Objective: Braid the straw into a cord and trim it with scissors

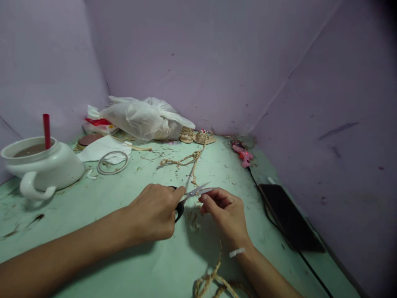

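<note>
My left hand (158,213) is wrapped round the black handles of a pair of scissors (192,193). The blades point right and stand slightly apart. A thin braided straw cord (194,169) runs from the back of the table down to the blades. Just right of them, my right hand (225,209) is closed in a pinch on the cord's end, with its fingertips close to the blade tips. The cord's far end reaches a small woven straw piece (204,136) with a red and white bit on top.
More straw cord (214,281) lies in front on the green table (167,265). A white pot (58,165) with brown liquid, a ring (113,162) and a plastic bag (145,120) stand left and back. Right are a pink glue gun (243,155), its cable and a dark phone (290,217).
</note>
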Action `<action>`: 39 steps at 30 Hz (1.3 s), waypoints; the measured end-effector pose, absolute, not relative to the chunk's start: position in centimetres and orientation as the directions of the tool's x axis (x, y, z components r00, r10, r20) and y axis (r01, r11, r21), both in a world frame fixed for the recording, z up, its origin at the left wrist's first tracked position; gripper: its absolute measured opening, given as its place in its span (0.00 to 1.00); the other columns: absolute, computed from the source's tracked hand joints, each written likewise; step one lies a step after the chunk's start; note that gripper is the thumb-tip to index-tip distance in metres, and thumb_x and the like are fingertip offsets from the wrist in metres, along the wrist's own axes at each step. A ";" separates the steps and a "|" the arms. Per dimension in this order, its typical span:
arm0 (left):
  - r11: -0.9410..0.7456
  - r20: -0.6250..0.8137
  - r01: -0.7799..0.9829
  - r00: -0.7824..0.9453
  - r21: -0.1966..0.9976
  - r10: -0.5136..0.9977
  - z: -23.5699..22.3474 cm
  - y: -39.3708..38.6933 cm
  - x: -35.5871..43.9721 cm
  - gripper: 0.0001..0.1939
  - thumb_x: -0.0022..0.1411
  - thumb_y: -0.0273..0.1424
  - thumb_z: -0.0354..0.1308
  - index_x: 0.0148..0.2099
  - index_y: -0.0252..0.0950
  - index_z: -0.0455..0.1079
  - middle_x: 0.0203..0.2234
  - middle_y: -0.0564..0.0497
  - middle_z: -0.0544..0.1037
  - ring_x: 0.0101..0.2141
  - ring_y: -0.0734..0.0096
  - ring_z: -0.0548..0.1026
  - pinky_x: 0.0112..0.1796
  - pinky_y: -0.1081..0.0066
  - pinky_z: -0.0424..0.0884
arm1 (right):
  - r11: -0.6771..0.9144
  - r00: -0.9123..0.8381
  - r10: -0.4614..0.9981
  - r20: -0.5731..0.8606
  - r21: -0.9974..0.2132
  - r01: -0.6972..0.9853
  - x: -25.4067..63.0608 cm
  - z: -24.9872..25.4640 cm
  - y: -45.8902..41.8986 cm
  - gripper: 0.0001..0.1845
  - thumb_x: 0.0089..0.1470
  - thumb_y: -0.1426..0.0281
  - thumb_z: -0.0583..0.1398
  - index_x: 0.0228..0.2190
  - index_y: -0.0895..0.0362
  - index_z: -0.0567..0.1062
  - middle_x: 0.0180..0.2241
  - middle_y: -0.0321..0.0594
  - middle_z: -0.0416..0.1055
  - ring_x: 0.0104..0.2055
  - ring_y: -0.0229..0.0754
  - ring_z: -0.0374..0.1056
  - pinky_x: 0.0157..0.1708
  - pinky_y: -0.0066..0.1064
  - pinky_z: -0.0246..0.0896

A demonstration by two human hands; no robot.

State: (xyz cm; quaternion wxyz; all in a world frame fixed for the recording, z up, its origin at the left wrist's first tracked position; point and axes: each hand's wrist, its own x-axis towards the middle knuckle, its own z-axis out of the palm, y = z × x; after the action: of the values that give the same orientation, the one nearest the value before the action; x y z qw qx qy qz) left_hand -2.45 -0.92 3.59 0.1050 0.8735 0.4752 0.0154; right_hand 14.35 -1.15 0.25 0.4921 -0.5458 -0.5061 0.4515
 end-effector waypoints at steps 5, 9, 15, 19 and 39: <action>-0.487 -0.052 0.786 0.544 0.381 0.837 3.4 -0.1 -2.9 0.13 0.46 0.23 0.45 0.35 0.39 0.65 0.21 0.54 0.71 0.24 0.71 0.68 0.24 0.74 0.56 | -0.058 0.083 0.994 -0.063 -0.996 -0.063 14.5 -0.1 -0.9 0.08 0.38 0.68 0.63 0.22 0.61 0.73 0.16 0.33 0.68 0.16 0.31 0.61 0.18 0.24 0.57; -0.382 0.068 0.791 0.400 0.477 0.914 3.5 1.4 -3.8 0.11 0.49 0.27 0.46 0.34 0.39 0.66 0.22 0.56 0.70 0.23 0.75 0.65 0.24 0.76 0.57 | -0.173 0.067 0.979 -0.194 -0.955 -0.239 14.5 0.0 -0.8 0.12 0.35 0.67 0.65 0.23 0.61 0.72 0.18 0.36 0.69 0.16 0.31 0.61 0.18 0.25 0.60; -0.239 -0.061 0.960 0.250 0.143 0.966 3.3 2.9 -5.5 0.10 0.48 0.31 0.46 0.30 0.38 0.67 0.23 0.48 0.72 0.23 0.66 0.68 0.20 0.73 0.52 | -0.329 -0.041 0.942 -0.334 -0.889 -0.320 14.4 0.1 -0.6 0.14 0.34 0.69 0.64 0.28 0.61 0.73 0.17 0.32 0.66 0.16 0.30 0.58 0.15 0.25 0.61; -0.272 -0.161 0.962 0.266 -0.013 0.950 2.9 3.3 -6.5 0.08 0.45 0.29 0.47 0.26 0.35 0.67 0.22 0.45 0.72 0.23 0.65 0.68 0.19 0.73 0.50 | -0.308 -0.015 0.951 -0.309 -0.943 -0.124 14.5 -0.2 -0.4 0.16 0.40 0.65 0.62 0.31 0.62 0.74 0.11 0.27 0.57 0.11 0.27 0.48 0.07 0.18 0.45; 0.649 -0.563 0.004 0.501 0.760 0.657 0.8 2.1 -2.1 0.17 0.56 0.38 0.45 0.32 0.29 0.68 0.21 0.49 0.70 0.14 0.83 0.59 0.13 0.81 0.48 | -0.574 -0.430 0.790 -0.438 -0.775 -0.265 13.4 0.4 -2.3 0.10 0.39 0.70 0.65 0.26 0.63 0.74 0.23 0.39 0.71 0.22 0.32 0.65 0.25 0.23 0.60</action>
State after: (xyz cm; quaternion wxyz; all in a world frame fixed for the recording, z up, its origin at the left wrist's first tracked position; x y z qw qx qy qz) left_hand -2.06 2.08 0.78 0.7865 0.3635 0.4540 0.2076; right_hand 13.42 -2.34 0.38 0.3363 -0.4146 -0.3161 0.7843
